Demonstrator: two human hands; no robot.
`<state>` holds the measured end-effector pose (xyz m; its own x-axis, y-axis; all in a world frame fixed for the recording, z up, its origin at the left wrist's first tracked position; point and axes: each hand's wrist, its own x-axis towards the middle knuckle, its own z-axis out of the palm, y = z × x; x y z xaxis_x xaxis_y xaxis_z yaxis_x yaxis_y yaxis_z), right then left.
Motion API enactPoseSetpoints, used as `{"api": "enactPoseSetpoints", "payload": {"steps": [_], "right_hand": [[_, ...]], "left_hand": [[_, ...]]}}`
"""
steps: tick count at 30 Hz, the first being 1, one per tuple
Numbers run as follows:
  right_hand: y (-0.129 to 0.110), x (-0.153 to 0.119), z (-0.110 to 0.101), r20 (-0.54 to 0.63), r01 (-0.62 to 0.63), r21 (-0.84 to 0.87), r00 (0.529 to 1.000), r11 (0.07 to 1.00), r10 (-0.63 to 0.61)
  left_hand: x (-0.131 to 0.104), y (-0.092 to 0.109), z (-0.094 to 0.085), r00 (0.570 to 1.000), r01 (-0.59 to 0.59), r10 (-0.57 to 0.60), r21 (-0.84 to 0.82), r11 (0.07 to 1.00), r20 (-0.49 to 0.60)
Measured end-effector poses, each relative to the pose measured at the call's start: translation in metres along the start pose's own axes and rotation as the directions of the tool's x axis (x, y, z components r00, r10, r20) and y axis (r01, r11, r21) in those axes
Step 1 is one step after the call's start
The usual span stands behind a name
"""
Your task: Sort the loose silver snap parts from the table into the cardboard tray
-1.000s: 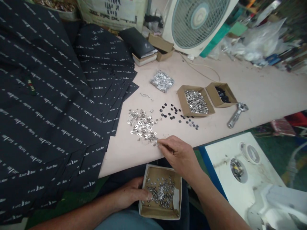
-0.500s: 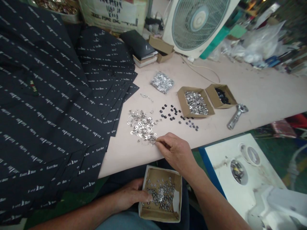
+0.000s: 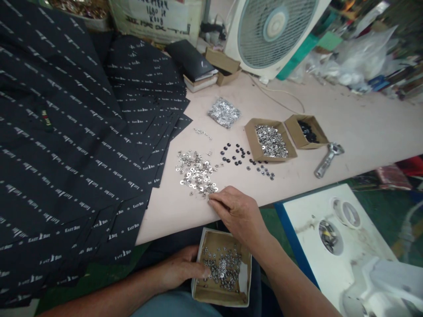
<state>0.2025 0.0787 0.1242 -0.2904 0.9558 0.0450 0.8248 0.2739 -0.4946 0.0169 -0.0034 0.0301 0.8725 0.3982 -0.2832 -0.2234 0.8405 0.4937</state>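
Observation:
My left hand (image 3: 187, 267) grips the left wall of a small cardboard box (image 3: 220, 300), thumb over its rim, below the table edge. Small metal snap parts (image 3: 224, 268) lie inside the box. My right hand (image 3: 233, 211) is at the table's front edge, thumb and fingertips pinched together at the lower right of a loose pile of silvery snap parts (image 3: 196, 171). Whatever is between those fingertips is too small to make out.
Black printed fabric (image 3: 66, 145) covers the table's left side. Dark round caps (image 3: 234, 157), two cardboard trays of parts (image 3: 292, 154) (image 3: 322, 143), a metal tool (image 3: 328, 160) and a bag of parts (image 3: 224, 113) lie beyond. A fan (image 3: 276, 26) stands behind.
My right hand has moved slightly left and down along the near edge of the pile, fingers still pinched. My left hand and its box have hardly moved.

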Motion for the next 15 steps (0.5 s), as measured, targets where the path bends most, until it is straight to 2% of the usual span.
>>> {"api": "enactPoseSetpoints", "payload": {"steps": [7, 11, 15], "right_hand": [[-0.001, 0.001, -0.007, 0.029, -0.116, 0.073, 0.993, 0.991, 0.114], [-0.001, -0.001, -0.015, 0.036, -0.167, 0.172, 0.986, 0.971, 0.163], [0.003, -0.003, -0.018, 0.011, -0.179, 0.211, 0.984, 0.961, 0.18]], "left_hand": [[0.0, -0.003, -0.002, 1.0, -0.001, 0.001, 0.005, 1.0, -0.011], [-0.002, -0.001, -0.002, 1.0, -0.001, 0.001, 0.021, 1.0, -0.016], [-0.001, 0.001, -0.001, 1.0, -0.016, 0.016, 0.034, 0.999, 0.0]]}}
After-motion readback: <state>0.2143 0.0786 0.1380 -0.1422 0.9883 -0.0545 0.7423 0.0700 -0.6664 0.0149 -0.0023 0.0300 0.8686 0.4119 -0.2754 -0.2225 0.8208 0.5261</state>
